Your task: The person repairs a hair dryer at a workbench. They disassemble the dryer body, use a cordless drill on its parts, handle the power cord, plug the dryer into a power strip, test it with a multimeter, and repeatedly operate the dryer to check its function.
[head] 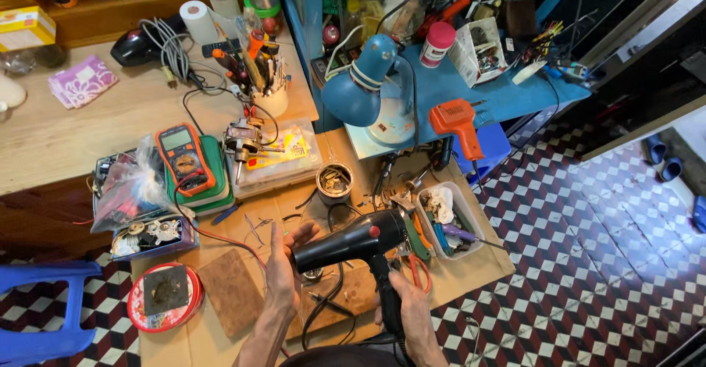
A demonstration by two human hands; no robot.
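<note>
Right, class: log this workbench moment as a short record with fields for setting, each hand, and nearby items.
Setting: cluttered cardboard-covered bench above a tiled floor
Right hand: gripping the handle of a black hair dryer
Left hand: open, palm at the dryer's nozzle end
Nearby left: orange multimeter, round red tin
Nearby right: clear tub of parts
Behind: blue desk lamp, orange soldering gun

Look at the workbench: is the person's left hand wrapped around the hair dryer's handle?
No, the left hand is held open at the black hair dryer's nozzle; the right hand holds the handle.
</note>
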